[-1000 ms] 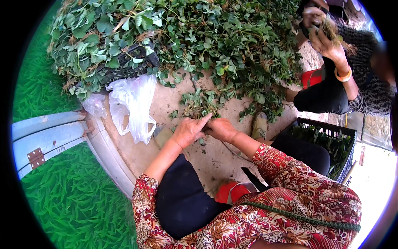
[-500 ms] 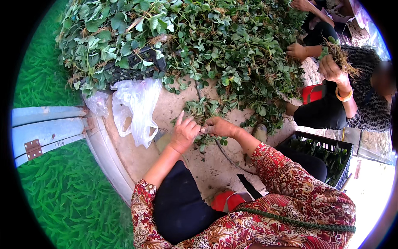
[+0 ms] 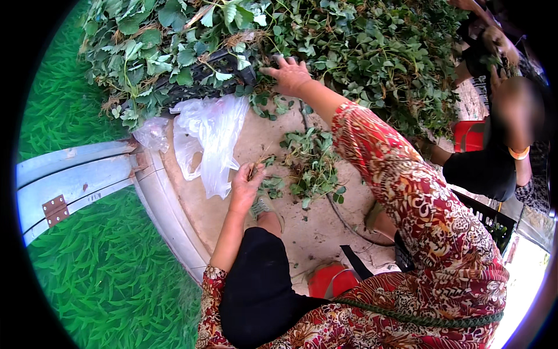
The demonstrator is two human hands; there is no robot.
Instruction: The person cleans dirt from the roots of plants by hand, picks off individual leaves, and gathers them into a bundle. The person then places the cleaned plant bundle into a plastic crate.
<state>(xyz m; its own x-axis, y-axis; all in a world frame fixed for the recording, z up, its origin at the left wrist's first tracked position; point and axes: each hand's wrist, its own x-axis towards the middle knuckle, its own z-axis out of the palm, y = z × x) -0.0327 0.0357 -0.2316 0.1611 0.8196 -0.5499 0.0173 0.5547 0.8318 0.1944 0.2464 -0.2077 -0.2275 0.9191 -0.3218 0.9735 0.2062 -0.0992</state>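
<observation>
- Green leafy plants are lying in a broad heap along the far side of the floor, brown root-like strands showing among the leaves.
- A smaller clump of similar greenery is resting on the floor nearer the person, to the right of the left hand.
- The right hand is hanging at the heap's near edge, beside the corner of a black crate; its fingers are standing spread, grasping nothing visible — whether they are touching leaves, I cannot tell.
- The left hand is hovering between a white plastic bag and the clump, fingers curling in; something small and brownish may be sitting at the fingertips, but I cannot tell whether it is being gripped.
- Judging by their look, these plants are likely being light and limp, the leaves bruising or tearing easily and the stems tangling with their neighbours.
- For a hold, the gathered stem base just above the roots is looking best — leaf tips are offering little strength, and a gentle pinch is probably serving better than a hard squeeze.
</observation>
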